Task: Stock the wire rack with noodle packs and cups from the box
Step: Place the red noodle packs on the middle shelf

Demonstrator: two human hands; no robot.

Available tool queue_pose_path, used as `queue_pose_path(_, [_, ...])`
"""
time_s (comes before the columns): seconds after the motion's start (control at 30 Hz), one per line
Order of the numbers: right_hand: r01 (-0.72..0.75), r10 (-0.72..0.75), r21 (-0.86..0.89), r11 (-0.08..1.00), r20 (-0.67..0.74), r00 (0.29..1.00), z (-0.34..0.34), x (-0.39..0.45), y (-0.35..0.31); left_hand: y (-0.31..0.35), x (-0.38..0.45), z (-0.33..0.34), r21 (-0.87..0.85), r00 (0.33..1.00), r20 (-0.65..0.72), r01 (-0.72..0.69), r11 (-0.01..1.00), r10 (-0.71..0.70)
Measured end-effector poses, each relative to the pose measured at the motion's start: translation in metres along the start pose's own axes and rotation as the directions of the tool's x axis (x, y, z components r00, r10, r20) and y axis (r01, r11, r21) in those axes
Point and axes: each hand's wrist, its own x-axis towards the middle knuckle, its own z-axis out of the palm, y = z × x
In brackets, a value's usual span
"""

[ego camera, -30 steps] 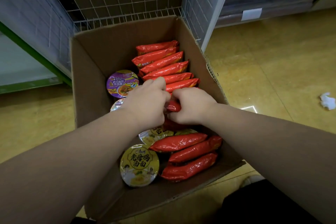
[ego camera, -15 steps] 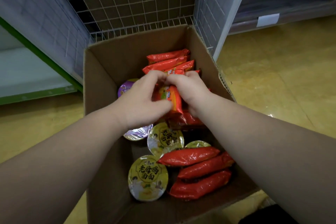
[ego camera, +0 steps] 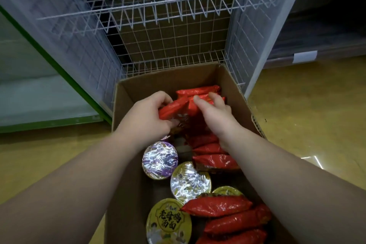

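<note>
Packs [ego camera: 174,108] have come up out of the row: a second ago your hands were pressed low among them in the box [ego camera: 126,144], and now the bundle rides higher, toward the far wall of the box. Your left hand [ego camera: 146,117] curls round the near-left end of the red bundle, and your right hand [ego camera: 213,113] curls over its right side, fingers on top. How many packs you hold I cannot tell. Your head has tipped up as well, so the wire rack [ego camera: 158,4] now stands full behind the box, its shelf bare of stock. That reads as the lift under way, with placing next. Left in the box: red packs [ego camera: 215,206] at the near-right corner, a purple-lidded cup [ego camera: 160,159] near the middle, and yellow-lidded cups [ego camera: 169,222] at the near end.
</note>
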Motion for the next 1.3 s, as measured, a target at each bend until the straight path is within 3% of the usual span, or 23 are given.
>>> queue_pose_path(0.1, [0.034, -0.069, 0.276, 0.961, 0.115, 0.991, -0.001, 0.001, -0.009, 0.002, 0.009, -0.014, -0.148, 0.995, -0.04, 0.088, 0.985, -0.095])
queue_pose_path(0.13, [0.054, -0.096, 0.295, 0.954, 0.128, 0.987, -0.002, 0.0, -0.01, 0.002, 0.011, -0.018, -0.238, 0.989, -0.038, 0.131, 0.962, -0.144])
queue_pose_path(0.23, [0.239, -0.239, 0.041, 0.97, 0.02, 0.971, -0.006, -0.001, -0.011, -0.004, 0.017, -0.031, -0.443, 0.968, 0.053, 0.244, 0.863, -0.246])
queue_pose_path(0.33, [0.393, -0.384, -0.184, 0.901, 0.086, 0.919, -0.006, -0.004, -0.014, -0.01, 0.016, -0.037, -0.518, 0.948, 0.166, 0.317, 0.794, -0.27])
queue_pose_path(0.43, [0.245, -0.245, 0.012, 0.969, -0.024, 0.969, 0.002, -0.002, -0.009, -0.013, 0.013, -0.039, -0.679, 0.932, 0.227, 0.36, 0.64, -0.283])
queue_pose_path(0.5, [0.117, -0.119, 0.173, 0.978, 0.002, 0.993, 0.005, 0.001, 0.0, -0.015, 0.012, -0.039, -0.752, 0.927, 0.243, 0.365, 0.548, -0.285])
queue_pose_path(0.6, [0.108, -0.116, 0.166, 0.98, 0.043, 0.992, 0.009, 0.002, 0.006, -0.015, 0.008, -0.037, -0.803, 0.931, 0.247, 0.352, 0.481, -0.27])
queue_pose_path(0.67, [0.143, -0.142, 0.17, 0.975, -0.013, 0.99, 0.009, 0.005, 0.007, -0.012, 0.009, -0.032, -0.812, 0.936, 0.228, 0.334, 0.478, -0.267])
queue_pose_path(0.77, [0.198, -0.194, 0.148, 0.969, -0.042, 0.98, 0.016, -0.002, -0.01, -0.009, 0.007, -0.037, -0.828, 0.941, 0.071, 0.24, 0.507, -0.33])
queue_pose_path(1.07, [0.387, -0.387, -0.017, 0.922, -0.046, 0.921, 0.022, -0.028, -0.046, 0.007, 0.008, -0.036, -0.759, 0.852, -0.276, 0.091, 0.645, -0.445])
queue_pose_path(1.3, [0.563, -0.615, -0.27, 0.781, -0.174, 0.769, 0.019, -0.047, -0.108, 0.046, -0.001, -0.08, -0.636, 0.781, -0.529, -0.105, 0.765, -0.333])
